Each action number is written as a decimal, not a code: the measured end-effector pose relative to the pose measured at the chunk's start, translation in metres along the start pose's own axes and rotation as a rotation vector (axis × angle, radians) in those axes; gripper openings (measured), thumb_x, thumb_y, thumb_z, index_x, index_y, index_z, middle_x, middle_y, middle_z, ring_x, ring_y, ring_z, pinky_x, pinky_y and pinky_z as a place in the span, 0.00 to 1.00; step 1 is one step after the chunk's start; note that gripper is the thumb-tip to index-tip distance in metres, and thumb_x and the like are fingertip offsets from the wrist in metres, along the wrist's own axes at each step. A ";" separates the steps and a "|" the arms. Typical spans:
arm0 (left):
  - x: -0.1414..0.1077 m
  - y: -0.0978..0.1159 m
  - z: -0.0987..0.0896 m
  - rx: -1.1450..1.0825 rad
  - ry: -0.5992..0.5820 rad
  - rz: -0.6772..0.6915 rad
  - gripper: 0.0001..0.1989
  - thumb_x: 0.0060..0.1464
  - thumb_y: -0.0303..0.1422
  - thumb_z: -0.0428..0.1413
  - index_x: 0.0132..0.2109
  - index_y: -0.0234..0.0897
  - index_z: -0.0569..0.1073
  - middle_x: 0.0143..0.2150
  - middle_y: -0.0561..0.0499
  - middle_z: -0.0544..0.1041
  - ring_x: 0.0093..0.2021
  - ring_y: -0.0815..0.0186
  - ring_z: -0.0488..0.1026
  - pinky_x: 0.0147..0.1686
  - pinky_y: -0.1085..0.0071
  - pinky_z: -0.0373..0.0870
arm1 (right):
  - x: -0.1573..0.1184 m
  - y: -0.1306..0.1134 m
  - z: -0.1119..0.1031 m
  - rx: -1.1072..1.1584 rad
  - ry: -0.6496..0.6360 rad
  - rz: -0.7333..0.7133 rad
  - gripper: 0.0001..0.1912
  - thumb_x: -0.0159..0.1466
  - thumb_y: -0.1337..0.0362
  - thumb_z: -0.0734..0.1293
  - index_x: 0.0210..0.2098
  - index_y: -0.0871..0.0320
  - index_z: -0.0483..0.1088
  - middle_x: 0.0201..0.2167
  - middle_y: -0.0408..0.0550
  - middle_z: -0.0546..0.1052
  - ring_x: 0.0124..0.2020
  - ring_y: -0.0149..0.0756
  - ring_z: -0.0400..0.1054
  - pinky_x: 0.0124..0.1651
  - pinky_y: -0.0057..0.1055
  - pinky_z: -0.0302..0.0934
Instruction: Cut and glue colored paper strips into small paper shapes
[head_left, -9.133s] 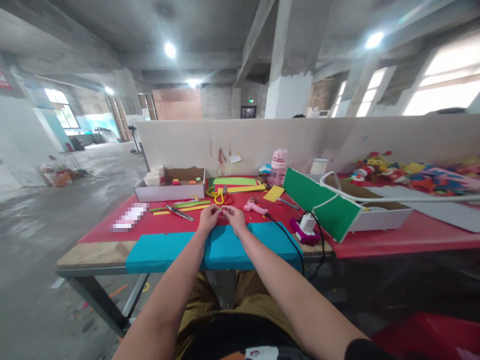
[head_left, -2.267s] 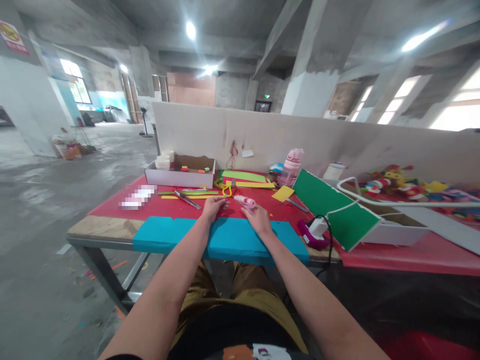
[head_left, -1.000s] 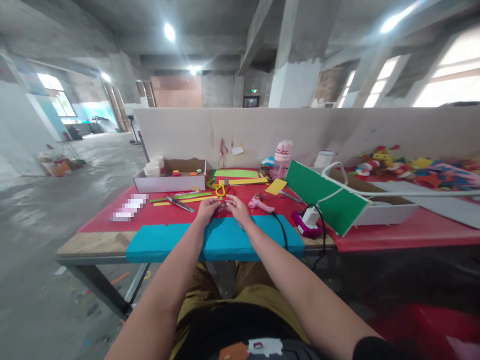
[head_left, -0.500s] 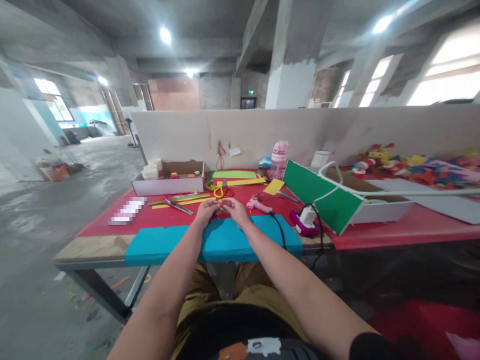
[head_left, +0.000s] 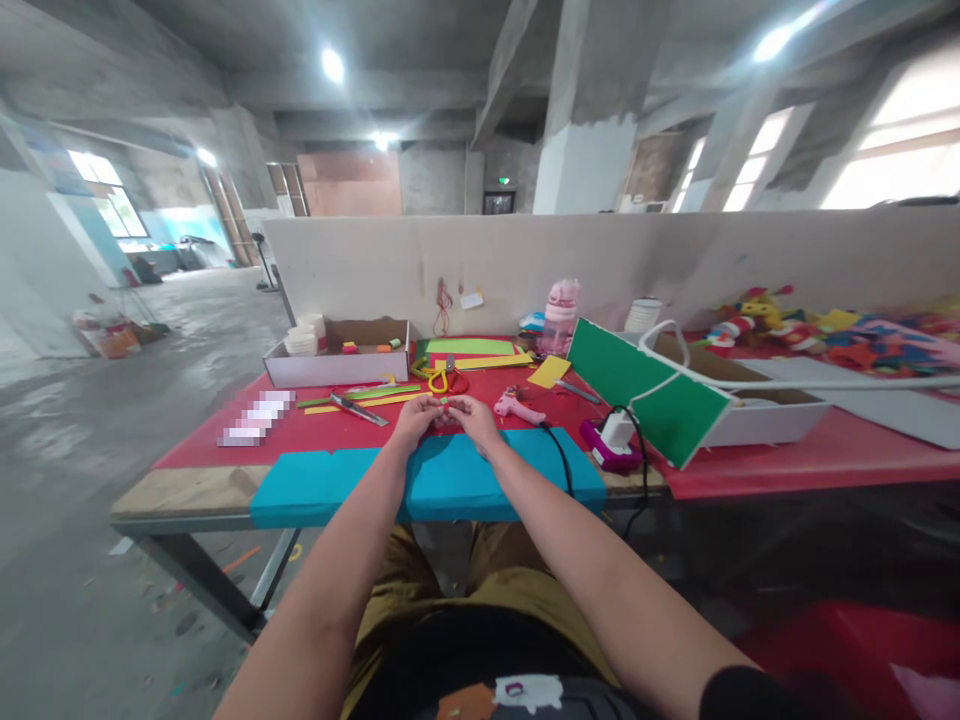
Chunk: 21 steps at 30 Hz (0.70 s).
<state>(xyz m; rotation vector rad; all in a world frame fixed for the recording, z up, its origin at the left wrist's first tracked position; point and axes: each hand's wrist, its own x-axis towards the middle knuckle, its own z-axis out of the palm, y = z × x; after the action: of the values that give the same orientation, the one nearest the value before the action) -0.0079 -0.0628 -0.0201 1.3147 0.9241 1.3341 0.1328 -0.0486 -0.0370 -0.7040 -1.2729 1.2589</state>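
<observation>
My left hand and my right hand meet fingertip to fingertip above the red table cover, at the far edge of the blue padded cloth. Between them they pinch a tiny green and red piece, mostly hidden by the fingers. Yellow-handled scissors lie just beyond the hands. Left of them is a utility knife, near green and yellow strips. A pink glue gun rests to the right of my right hand.
A white box with small coloured rolls stands back left. To the right are a purple power strip, a tilted green board and a pink bottle. A black cord crosses the blue cloth.
The view has shifted very slightly. Both hands remain together around the small piece, with no other clear movement.
</observation>
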 end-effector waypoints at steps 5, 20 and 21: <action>0.002 -0.003 -0.001 0.068 0.088 0.103 0.15 0.38 0.32 0.66 0.35 0.33 0.73 0.28 0.52 0.74 0.28 0.71 0.70 0.31 0.74 0.67 | 0.001 -0.001 0.000 0.026 0.030 0.039 0.16 0.48 0.60 0.73 0.35 0.58 0.73 0.27 0.44 0.78 0.28 0.32 0.72 0.40 0.36 0.70; 0.004 -0.007 -0.002 0.113 0.070 0.156 0.14 0.39 0.32 0.64 0.36 0.34 0.75 0.29 0.53 0.74 0.30 0.70 0.70 0.33 0.73 0.66 | 0.002 -0.002 -0.004 0.103 0.024 0.110 0.13 0.48 0.64 0.75 0.33 0.60 0.74 0.24 0.42 0.77 0.25 0.29 0.71 0.38 0.34 0.70; 0.004 -0.007 -0.002 0.129 0.066 0.166 0.14 0.39 0.32 0.64 0.36 0.34 0.76 0.29 0.53 0.74 0.30 0.70 0.70 0.33 0.73 0.66 | 0.002 -0.002 -0.004 0.101 0.020 0.111 0.14 0.48 0.64 0.75 0.34 0.60 0.74 0.24 0.43 0.77 0.25 0.29 0.71 0.39 0.34 0.69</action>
<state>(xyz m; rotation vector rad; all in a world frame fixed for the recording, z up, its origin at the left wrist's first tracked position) -0.0088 -0.0568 -0.0259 1.4801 0.9773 1.4723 0.1372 -0.0464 -0.0357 -0.7205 -1.1589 1.3927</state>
